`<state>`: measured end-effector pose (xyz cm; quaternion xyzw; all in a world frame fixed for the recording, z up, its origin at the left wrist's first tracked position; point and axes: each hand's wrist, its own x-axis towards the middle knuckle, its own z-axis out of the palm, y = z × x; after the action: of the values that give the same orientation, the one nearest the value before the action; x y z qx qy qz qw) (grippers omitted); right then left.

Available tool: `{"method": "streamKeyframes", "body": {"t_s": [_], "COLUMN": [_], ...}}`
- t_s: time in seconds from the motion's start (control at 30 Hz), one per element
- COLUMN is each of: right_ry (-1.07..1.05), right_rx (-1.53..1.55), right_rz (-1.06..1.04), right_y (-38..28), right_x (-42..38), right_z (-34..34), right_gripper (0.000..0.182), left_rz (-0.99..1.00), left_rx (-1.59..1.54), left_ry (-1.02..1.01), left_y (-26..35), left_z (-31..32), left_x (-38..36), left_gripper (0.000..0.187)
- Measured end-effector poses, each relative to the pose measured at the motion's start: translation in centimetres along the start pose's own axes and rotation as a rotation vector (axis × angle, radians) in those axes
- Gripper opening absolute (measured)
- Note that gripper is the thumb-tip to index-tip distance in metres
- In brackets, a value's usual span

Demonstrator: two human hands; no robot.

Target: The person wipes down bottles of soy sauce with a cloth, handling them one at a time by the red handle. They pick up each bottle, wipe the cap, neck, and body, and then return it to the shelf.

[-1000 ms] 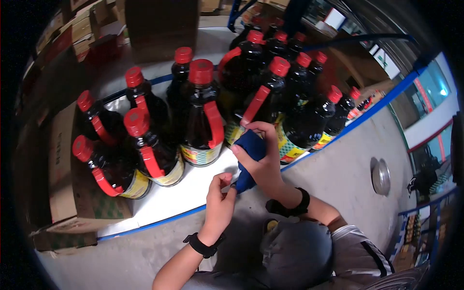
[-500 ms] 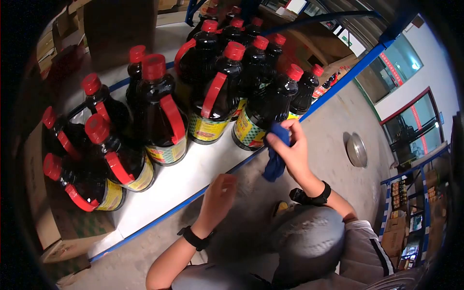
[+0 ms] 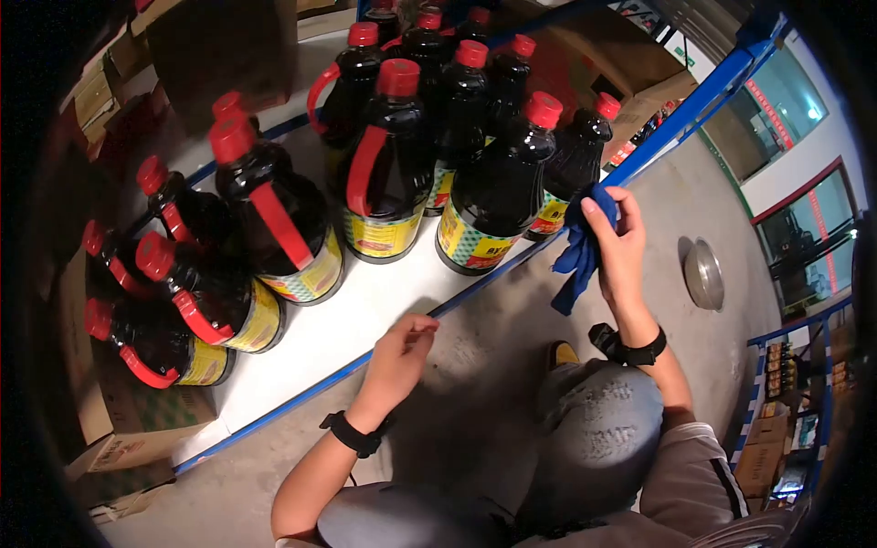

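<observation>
A blue cloth (image 3: 577, 256) is gripped in the right hand (image 3: 621, 247) beside dark bottles.
The left hand (image 3: 397, 358) is loosely curled, empty, at the white shelf (image 3: 365, 315) edge.

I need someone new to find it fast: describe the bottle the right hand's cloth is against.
Start at the white shelf with its blue front edge. Follow the front row of dark bottles to its far right end, where the right hand presses a blue cloth. The bottle is the smaller, red-capped one, last in that row.
</observation>
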<state>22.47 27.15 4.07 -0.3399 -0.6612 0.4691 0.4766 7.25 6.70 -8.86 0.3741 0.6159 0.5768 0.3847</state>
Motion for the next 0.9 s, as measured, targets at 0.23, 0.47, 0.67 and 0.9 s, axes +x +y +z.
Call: {"method": "streamKeyframes", "body": {"t_s": [0.23,0.47,0.67,0.9], "right_ry": [-0.158,-0.427,-0.463,-0.567], "right_rx": [0.229,0.241,0.051,0.312], "right_rz": [0.026,0.110,-0.274,-0.424], "right_y": [1.1,4.1,4.9,5.9], "right_x": [2.7,4.3,4.8,5.7], "right_z": [-0.5,-0.5,-0.9,0.3], "right_gripper": [0.022,0.023,0.036,0.036], "left_rz": [-0.183,-0.182,-0.378,-0.292], "left_rx": [0.036,0.301,0.413,0.394], "left_ry": [0.139,0.379,0.379,0.555], "left_y": [1.3,2.9,2.0,7.0], "left_z": [-0.6,0.3,2.6,0.8], "left_x": [1.3,2.8,3.6,2.1], "left_gripper": [0.015,0.017,0.018,0.023]}}
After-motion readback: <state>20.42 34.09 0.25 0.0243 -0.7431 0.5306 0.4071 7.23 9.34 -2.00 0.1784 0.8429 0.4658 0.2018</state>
